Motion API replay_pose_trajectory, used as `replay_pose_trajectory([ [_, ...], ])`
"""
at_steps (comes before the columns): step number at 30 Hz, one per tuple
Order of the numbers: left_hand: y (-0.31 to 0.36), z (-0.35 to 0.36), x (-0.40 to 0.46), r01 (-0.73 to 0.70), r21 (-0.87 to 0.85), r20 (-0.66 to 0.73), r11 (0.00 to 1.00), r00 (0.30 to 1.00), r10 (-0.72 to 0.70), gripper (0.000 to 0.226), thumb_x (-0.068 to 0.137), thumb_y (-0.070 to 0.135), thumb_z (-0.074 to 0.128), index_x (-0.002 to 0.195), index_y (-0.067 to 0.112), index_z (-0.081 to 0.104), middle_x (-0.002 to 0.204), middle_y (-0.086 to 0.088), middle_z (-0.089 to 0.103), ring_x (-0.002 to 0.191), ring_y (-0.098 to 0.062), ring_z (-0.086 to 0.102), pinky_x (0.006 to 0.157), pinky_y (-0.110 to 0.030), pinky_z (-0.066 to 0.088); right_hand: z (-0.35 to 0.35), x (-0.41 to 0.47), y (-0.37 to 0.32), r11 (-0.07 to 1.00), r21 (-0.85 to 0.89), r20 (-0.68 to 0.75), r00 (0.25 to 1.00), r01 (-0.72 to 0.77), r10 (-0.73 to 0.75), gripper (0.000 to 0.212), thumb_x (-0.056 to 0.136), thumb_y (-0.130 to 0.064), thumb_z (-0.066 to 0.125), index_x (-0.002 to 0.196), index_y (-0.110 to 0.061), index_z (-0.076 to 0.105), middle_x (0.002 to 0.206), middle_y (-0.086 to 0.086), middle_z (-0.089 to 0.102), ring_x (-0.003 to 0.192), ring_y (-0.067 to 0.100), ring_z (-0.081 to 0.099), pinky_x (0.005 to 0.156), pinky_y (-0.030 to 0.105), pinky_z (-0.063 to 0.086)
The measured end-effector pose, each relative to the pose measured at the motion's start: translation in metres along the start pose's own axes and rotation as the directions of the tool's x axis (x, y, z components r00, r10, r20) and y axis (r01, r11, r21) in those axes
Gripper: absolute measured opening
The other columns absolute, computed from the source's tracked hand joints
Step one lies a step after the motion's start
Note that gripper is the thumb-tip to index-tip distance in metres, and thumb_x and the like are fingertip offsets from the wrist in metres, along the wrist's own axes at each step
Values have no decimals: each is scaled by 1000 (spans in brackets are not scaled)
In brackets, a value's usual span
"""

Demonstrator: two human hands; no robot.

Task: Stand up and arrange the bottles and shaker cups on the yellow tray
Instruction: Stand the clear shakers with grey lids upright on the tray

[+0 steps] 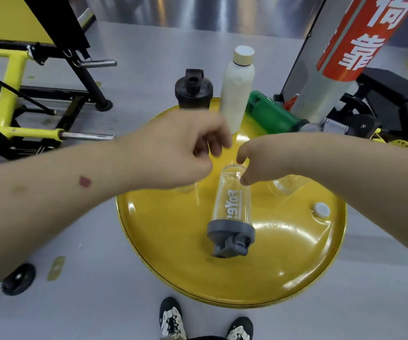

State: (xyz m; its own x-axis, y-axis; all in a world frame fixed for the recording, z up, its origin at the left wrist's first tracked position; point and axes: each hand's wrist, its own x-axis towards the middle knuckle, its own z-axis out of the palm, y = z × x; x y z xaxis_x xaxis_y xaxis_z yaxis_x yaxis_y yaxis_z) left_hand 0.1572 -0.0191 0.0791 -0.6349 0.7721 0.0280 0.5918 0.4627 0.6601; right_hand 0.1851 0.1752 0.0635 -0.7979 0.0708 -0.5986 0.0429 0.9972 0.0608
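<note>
A clear shaker cup (231, 200) with a grey lid lies on its side in the middle of the round yellow tray (168, 241), lid toward me. My right hand (264, 160) hovers at its base, fingertips at the glass but not closed around it. My left hand (185, 148) is blurred above the tray's back, fingers loosely curled and holding nothing. A black shaker (194, 90) and a white bottle (237, 89) stand upright at the tray's far edge. Beside them a green bottle (271, 114) lies on its side. A second clear cup (286, 186) shows partly under my right forearm.
A small white cap (321, 209) sits on the tray's right side. Yellow and black gym equipment (14, 106) stands on the left, and a metal post with a red banner (345, 45) at the right. A small black wheel (19, 278) lies on the grey floor. My shoes (173, 317) are below the tray.
</note>
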Motion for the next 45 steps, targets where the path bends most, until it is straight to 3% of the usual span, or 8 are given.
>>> replay_pose_trajectory([
  [6, -34, 70, -1, 189, 409, 459, 893, 803, -380, 99, 75, 55, 76, 155, 36, 22, 144, 8, 54, 114, -12, 63, 86, -35, 58, 28, 8, 10, 990, 142, 177, 984, 10, -36, 81, 84, -45, 75, 153, -29, 35, 107, -1, 67, 76, 12, 72, 64, 26, 57],
  [10, -44, 93, 0, 334, 298, 475, 894, 761, -442, 117, 55, 68, 81, 147, 41, 15, 134, 3, 60, 109, -20, 66, 82, -43, 61, 40, 4, 11, 910, 414, 248, 965, -31, -80, 98, 83, -31, 80, 158, -35, 17, 98, -2, 61, 82, 11, 72, 70, 25, 62],
  [17, -36, 106, -2, 479, 89, 463, 873, 756, -463, 106, 73, 48, 83, 149, 37, 11, 132, -2, 59, 107, -21, 67, 87, -43, 59, 49, -1, 11, 781, 622, 252, 959, -61, -126, 102, 80, -9, 81, 157, -34, 19, 131, 8, 51, 98, 18, 67, 87, 33, 61],
  [22, -30, 98, -3, 571, -92, 450, 816, 755, -477, 96, 85, 36, 76, 157, 35, 13, 129, 5, 52, 111, -20, 64, 97, -40, 54, 39, -8, 16, 738, 669, 227, 970, -86, -92, 87, 83, -2, 67, 157, -27, 27, 132, 10, 46, 94, 17, 62, 68, 21, 58],
  [26, -16, 85, 0, 663, -429, 490, 613, 741, -459, 72, 96, 17, 65, 156, 22, 25, 121, -4, 63, 107, -23, 68, 88, -30, 58, 29, -8, 17, 669, 734, 184, 982, -120, -27, 60, 88, -4, 59, 146, -12, 44, 133, 17, 55, 108, 31, 66, 93, 41, 57],
  [34, -1, 68, 13, 623, -700, 382, 348, 739, -555, 32, 102, 38, 52, 121, 17, 66, 119, -17, 70, 104, -36, 72, 96, -48, 56, 0, -20, 17, 578, 815, -50, 999, 44, -5, 28, 84, -23, 60, 110, -15, 63, 107, 8, 66, 97, 28, 66, 89, 45, 56],
  [39, 6, 65, 22, 598, -742, 337, 302, 723, -604, 34, 100, 47, 54, 115, 22, 68, 115, -11, 71, 99, -31, 71, 92, -44, 59, -9, -29, 24, 697, 692, -105, 981, 188, -161, 54, 72, -20, 83, 121, -18, 60, 117, 9, 64, 105, 24, 65, 92, 44, 59],
  [45, 11, 67, 32, 607, -756, 337, 246, 682, -649, 40, 99, 50, 54, 120, 17, 64, 119, -14, 70, 102, -31, 71, 84, -40, 61, -9, -31, 30, 880, 406, -138, 969, 246, -207, 104, 51, -53, 91, 138, -29, 41, 122, -4, 57, 106, 21, 62, 89, 41, 59],
])
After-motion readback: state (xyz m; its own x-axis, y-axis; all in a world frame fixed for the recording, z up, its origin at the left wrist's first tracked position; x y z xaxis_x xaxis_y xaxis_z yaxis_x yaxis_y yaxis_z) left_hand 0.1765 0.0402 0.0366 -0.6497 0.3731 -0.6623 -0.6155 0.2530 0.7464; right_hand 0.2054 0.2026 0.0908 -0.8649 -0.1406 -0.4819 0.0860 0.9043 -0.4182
